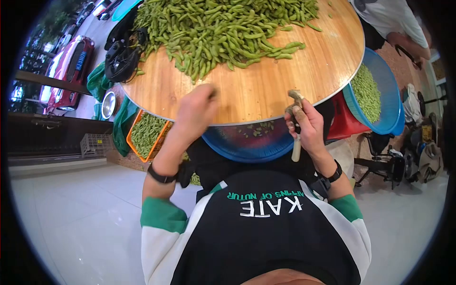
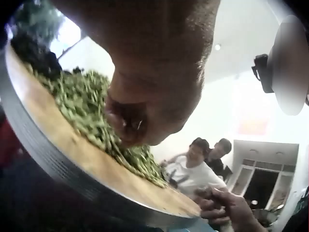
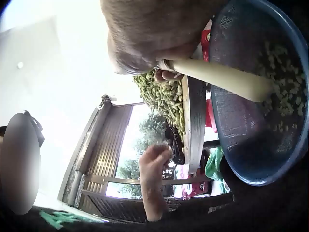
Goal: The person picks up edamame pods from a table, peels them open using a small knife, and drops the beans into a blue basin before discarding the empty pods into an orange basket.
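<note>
A large heap of green edamame pods point(image 1: 223, 33) covers the far part of the round wooden table point(image 1: 251, 90). My left hand point(image 1: 194, 111) is blurred above the near left of the tabletop, its fingers curled and no pod visible in them. At the right edge my right hand point(image 1: 308, 124) grips a tool with a smooth pale handle point(image 1: 296, 149), which points down toward me; the tool's other end is hidden in the hand. Brownish coverings point(image 1: 295, 97) show on the fingertips of that hand. In the right wrist view the pale handle point(image 3: 222, 77) overlaps a blue basin point(image 3: 246, 164).
Under the table's near edge, the blue basin point(image 1: 247, 154) contains scattered shelled beans. A blue tub point(image 1: 389, 95) of beans stands at right, an orange crate point(image 1: 135, 137) of pods at left. A black bag point(image 1: 121, 61) sits at the table's left. Another person point(image 1: 399, 23) is at far right.
</note>
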A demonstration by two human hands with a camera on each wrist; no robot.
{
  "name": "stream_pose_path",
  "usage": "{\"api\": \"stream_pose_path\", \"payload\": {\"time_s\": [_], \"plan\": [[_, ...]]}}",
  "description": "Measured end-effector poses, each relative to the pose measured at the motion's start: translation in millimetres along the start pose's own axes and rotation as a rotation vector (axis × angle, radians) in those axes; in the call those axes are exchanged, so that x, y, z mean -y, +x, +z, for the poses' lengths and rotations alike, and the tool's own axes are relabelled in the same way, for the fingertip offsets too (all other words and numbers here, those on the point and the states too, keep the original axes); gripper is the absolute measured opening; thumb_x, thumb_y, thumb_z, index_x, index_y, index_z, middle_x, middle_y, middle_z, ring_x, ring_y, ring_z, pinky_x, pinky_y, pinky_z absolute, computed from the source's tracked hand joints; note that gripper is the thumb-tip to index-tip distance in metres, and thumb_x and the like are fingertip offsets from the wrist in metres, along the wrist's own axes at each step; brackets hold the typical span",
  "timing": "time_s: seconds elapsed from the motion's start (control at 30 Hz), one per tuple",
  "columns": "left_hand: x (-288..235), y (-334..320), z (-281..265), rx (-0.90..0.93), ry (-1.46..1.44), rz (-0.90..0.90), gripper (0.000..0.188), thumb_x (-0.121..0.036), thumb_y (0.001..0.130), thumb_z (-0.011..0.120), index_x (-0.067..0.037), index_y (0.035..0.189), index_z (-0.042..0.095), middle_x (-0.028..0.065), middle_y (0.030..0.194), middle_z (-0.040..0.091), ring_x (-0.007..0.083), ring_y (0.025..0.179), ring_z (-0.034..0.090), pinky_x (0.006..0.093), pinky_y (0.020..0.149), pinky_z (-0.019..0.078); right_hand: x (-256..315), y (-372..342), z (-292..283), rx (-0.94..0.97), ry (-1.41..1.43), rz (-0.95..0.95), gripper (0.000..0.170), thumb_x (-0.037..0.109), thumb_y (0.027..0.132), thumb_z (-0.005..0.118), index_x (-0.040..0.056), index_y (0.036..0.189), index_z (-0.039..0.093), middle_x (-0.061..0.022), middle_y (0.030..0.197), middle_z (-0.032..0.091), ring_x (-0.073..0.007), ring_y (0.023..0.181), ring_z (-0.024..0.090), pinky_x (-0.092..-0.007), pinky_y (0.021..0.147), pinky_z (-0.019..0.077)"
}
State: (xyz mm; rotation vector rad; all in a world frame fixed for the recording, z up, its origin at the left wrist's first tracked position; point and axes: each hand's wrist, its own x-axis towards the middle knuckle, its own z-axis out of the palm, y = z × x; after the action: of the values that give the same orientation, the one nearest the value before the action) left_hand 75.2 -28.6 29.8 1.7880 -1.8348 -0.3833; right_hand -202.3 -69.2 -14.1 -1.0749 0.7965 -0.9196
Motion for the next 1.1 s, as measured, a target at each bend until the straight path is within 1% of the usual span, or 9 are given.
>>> {"api": "stream_pose_path", "payload": {"time_s": [0.1, 0.17, 0.33, 0.5, 0.7, 0.73, 0.8, 0.9, 1.1], "plan": [[36.5, -34.3, -56.6, -0.142, 0.63, -0.107, 0.014, 0.0, 0.079, 0.053, -0.006, 0.088, 0.063, 0.0158, 0.089, 0.061, 0.0366, 0.078, 0.06, 0.0418, 0.069, 0.0479, 3.9, 7.0, -3.6, -0.02, 0.01, -0.007, 0.037, 0.013, 0.098, 0.043, 0.0008, 0.133, 0.044, -0.0044, 0.081, 0.054, -0.0053, 0.057, 0.046, -0.018, 0.045, 0.0377], [53.0, -37.9, -71.0, -0.239, 0.801, 0.009, 0.013, -0.002, 0.08, 0.055, -0.005, 0.089, 0.064, 0.016, 0.09, 0.061, 0.0364, 0.079, 0.06, 0.0414, 0.07, 0.0477, 2.8, 13.7, -2.5, 0.0, 0.077, -0.014, 0.037, 0.013, 0.098, 0.042, 0.0004, 0.133, 0.044, -0.0053, 0.082, 0.054, -0.0056, 0.057, 0.046, -0.018, 0.044, 0.0376], [55.8, 29.4, -56.2, -0.226, 0.028, -0.238, 0.017, -0.015, 0.084, 0.059, -0.001, 0.092, 0.064, 0.018, 0.092, 0.064, 0.0325, 0.085, 0.061, 0.0385, 0.075, 0.048, -2.1, 29.3, 10.4, 0.06, 0.069, -0.013, 0.037, 0.014, 0.098, 0.042, 0.0008, 0.132, 0.044, -0.0056, 0.082, 0.054, -0.0056, 0.057, 0.046, -0.0182, 0.044, 0.0381], [81.7, 96.5, -6.8, -0.274, 0.279, -0.096, 0.023, -0.019, 0.081, 0.064, -0.002, 0.096, 0.066, 0.0152, 0.084, 0.065, 0.0316, 0.073, 0.062, 0.0382, 0.069, 0.0479, -2.7, 33.0, 14.4, 0.079, -0.044, -0.01, 0.037, 0.015, 0.099, 0.041, 0.0015, 0.133, 0.044, -0.0055, 0.082, 0.054, -0.0052, 0.057, 0.046, -0.0178, 0.044, 0.0381], [59.1, 76.5, 2.5, -0.442, -0.022, 0.028, 0.017, -0.008, 0.078, 0.067, 0.002, 0.092, 0.064, 0.0126, 0.079, 0.064, 0.0227, 0.066, 0.061, 0.0324, 0.06, 0.0476, 5.0, 28.9, 18.7, 0.12, 0.039, 0.079, 0.038, 0.015, 0.098, 0.041, 0.0023, 0.134, 0.042, -0.0059, 0.082, 0.053, -0.0054, 0.055, 0.044, -0.0173, 0.043, 0.0355], [43.7, 66.2, 1.0, -0.424, -0.027, 0.03, 0.017, -0.008, 0.078, 0.067, 0.002, 0.092, 0.064, 0.0126, 0.079, 0.064, 0.0227, 0.066, 0.061, 0.0324, 0.06, 0.0476, 7.4, 28.2, 22.7, 0.104, 0.046, 0.087, 0.038, 0.015, 0.098, 0.041, 0.0023, 0.134, 0.042, -0.0059, 0.082, 0.053, -0.0054, 0.055, 0.044, -0.0173, 0.043, 0.0355], [7.5, 46.4, 2.1, 0.004, -0.852, -0.224, 0.012, -0.003, 0.082, 0.064, 0.001, 0.094, 0.064, 0.0078, 0.075, 0.064, 0.0122, 0.061, 0.058, 0.0236, 0.052, 0.0446, 13.2, 32.1, 31.1, 0.251, 0.265, 0.172, 0.039, 0.017, 0.098, 0.041, 0.0031, 0.135, 0.04, -0.0057, 0.081, 0.052, -0.0056, 0.054, 0.042, -0.0175, 0.043, 0.0343], [-22.8, 23.7, 21.0, 0.106, -1.15, -0.245, 0.007, -0.005, 0.084, 0.064, -0.002, 0.09, 0.064, 0.0, 0.071, 0.062, 0.0028, 0.057, 0.053, 0.0167, 0.046, 0.0388, 12.0, 34.3, 36.3, 0.31, 0.36, 0.224, 0.045, 0.02, 0.099, 0.043, 0.0042, 0.139, 0.034, -0.0077, 0.081, 0.052, -0.007, 0.052, 0.039, -0.0181, 0.042, 0.0332], [-33.8, 14.2, 45.5, 0.144, -1.209, -0.321, 0.006, -0.003, 0.084, 0.064, -0.003, 0.09, 0.063, 0.0012, 0.071, 0.062, 0.003, 0.056, 0.052, 0.0168, 0.046, 0.0382, 15.4, 19.8, 34.6, 0.417, 0.454, 0.236, 0.042, 0.017, 0.098, 0.042, 0.0088, 0.139, 0.036, -0.0067, 0.081, 0.053, -0.0073, 0.053, 0.039, -0.0189, 0.042, 0.0334]]}}
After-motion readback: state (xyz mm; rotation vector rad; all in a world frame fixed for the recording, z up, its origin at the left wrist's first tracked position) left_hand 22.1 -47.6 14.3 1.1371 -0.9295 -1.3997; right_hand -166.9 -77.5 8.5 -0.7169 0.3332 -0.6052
